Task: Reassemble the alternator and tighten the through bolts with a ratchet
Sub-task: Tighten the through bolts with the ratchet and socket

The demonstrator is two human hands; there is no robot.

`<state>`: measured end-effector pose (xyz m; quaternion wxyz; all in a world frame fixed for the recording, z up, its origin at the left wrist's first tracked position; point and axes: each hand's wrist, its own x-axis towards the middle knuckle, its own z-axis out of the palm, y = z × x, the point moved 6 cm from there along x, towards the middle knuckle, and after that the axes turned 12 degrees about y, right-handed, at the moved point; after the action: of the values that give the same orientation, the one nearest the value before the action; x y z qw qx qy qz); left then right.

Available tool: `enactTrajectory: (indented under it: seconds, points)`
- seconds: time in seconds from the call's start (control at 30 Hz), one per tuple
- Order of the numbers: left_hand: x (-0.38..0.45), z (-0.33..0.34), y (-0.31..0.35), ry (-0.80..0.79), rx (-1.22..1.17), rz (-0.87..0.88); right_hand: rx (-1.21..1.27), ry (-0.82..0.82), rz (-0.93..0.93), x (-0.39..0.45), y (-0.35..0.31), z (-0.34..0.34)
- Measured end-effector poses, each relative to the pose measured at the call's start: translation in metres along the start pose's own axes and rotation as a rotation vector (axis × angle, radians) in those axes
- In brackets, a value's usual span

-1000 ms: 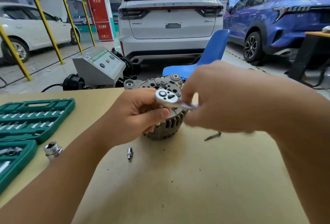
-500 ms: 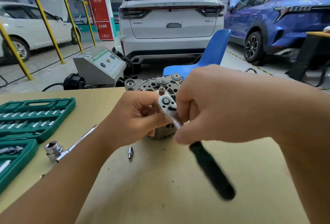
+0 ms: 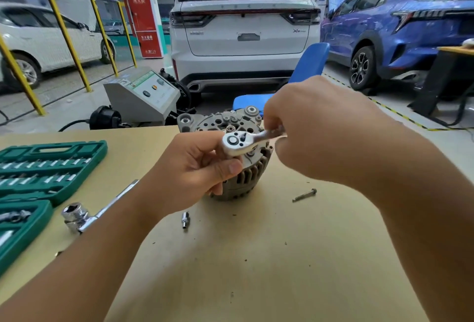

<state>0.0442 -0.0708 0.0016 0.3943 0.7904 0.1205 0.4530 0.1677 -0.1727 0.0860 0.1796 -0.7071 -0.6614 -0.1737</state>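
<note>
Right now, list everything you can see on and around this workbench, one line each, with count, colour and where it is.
alternator: one, grey, upright at table centre
ratchet: one, silver, head over the alternator's top
loose bolt: one, grey, on table right of alternator
small socket: one, silver, on table in front of alternator
breaker bar with socket: one, silver, beside the case
socket set case: one, green, open, table's left edge
table: one, tan
tester machine: one, grey, floor behind table
chair: one, blue, behind alternator
cars: three, two white, one blue, background
left hand: grips alternator and ratchet head
right hand: grips ratchet handle
</note>
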Motion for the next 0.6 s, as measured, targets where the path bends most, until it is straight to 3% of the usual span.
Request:
enactTrajectory:
  seconds: [0.03, 0.2, 0.23, 0.4, 0.53, 0.6]
  points:
    - [0.0, 0.0, 0.0, 0.01, 0.0, 0.002, 0.012, 0.0, 0.002, 0.002, 0.0, 0.0]
    - [-0.003, 0.004, 0.006, 0.04, -0.016, 0.095, 0.041, -0.381, -0.041, 0.009, -0.006, 0.023]
    - [-0.003, 0.004, 0.006, 0.036, -0.006, 0.098, 0.058, -0.362, -0.026, 0.008, -0.005, 0.02]
    - [-0.001, 0.002, 0.003, 0.037, 0.042, 0.081, -0.056, 0.053, -0.014, 0.002, -0.003, 0.003]
    - [-0.004, -0.001, -0.003, 0.094, 0.041, 0.064, 0.059, -0.184, -0.025, -0.001, -0.01, 0.015]
    - [-0.004, -0.001, -0.005, 0.1, 0.046, 0.044, 0.049, -0.196, -0.041, -0.003, -0.009, 0.012]
